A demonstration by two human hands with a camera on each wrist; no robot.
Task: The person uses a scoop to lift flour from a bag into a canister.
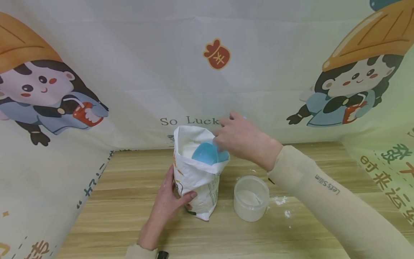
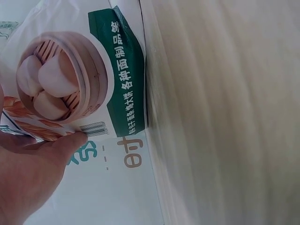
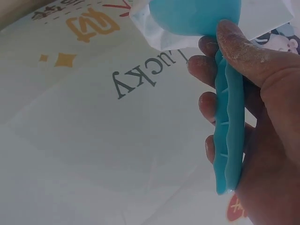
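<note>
A white flour bag [image 1: 197, 183] stands on the table with its top open and white powder inside. My left hand [image 1: 168, 201] grips its lower left side, thumb across the front; the left wrist view shows the thumb against the bag's printed face [image 2: 98, 70]. My right hand [image 1: 245, 138] holds a blue scoop [image 1: 206, 154], whose bowl is in the mouth of the bag. In the right wrist view the fingers and thumb wrap round the ridged scoop handle [image 3: 228, 126]. Powder dusts the right thumb.
Right of the bag stands a clear round tub [image 1: 251, 212] with some white powder in it. Spilled powder [image 1: 280, 200] lies on the wood-grain table [image 1: 113, 216] beside the tub. A printed cloth [image 1: 145, 72] hangs behind and at both sides.
</note>
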